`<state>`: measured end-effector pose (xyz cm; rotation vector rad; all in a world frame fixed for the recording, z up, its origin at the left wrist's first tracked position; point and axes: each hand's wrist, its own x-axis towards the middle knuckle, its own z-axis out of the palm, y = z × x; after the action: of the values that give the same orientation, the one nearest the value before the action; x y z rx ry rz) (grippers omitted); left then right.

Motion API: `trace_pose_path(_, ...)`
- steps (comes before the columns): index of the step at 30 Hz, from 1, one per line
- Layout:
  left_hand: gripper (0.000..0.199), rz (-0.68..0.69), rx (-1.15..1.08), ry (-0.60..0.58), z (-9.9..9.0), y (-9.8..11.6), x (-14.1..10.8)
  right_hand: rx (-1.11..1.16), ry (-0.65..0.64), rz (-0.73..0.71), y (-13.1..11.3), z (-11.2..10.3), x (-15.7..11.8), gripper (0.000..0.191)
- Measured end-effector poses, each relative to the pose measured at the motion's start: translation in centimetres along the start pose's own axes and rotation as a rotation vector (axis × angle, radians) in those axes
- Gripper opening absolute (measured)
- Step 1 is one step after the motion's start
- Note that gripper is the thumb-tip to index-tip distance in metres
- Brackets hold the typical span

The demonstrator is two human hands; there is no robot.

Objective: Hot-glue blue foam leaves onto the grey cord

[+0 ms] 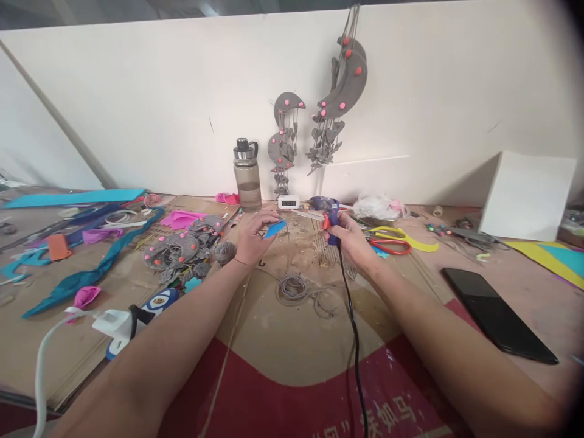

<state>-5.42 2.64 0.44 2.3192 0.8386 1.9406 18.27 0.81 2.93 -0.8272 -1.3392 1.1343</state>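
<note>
My left hand [256, 238] is closed on a small blue felt piece [274, 229], held just above the cardboard. In my right hand [350, 241] is a blue hot glue gun [333, 219] with an orange-red trigger, its nozzle pointing left and away from me. From its grip a black cord [349, 298] runs down toward me. Between my forearms lies a loose coil of grey cord [294, 289]. Beside my left hand sit a ball of grey yarn [224, 252] and a pile of grey felt pieces with pink dots [182, 246].
A water bottle [247, 179] and a small digital clock [289, 202] stand at the back. Grey moon hangings [349, 85] hang on the white board. To the right are red-handled scissors [392, 245] and a black phone [497, 313]. A power strip [162, 301] lies left.
</note>
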Motion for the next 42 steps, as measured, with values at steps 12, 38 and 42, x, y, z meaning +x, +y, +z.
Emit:
trace_pose_path(12, 0.014, -0.058, -0.041, -0.007, 0.0, 0.3, 0.0, -0.369, -0.122, -0.039, -0.6, -1.0, -0.3, 0.031)
trace_pose_path(38, 0.014, -0.097, -0.131, -0.034, 0.3, 0.8, -0.2, -0.688, -0.132, -0.196, -1.2, -2.6, 0.4, 0.027)
trace_pose_path(42, 0.015, -0.096, -0.138, -0.048, 0.3, 0.9, -0.2, -0.714, -0.151, -0.213, -1.5, -2.7, 0.5, 0.029)
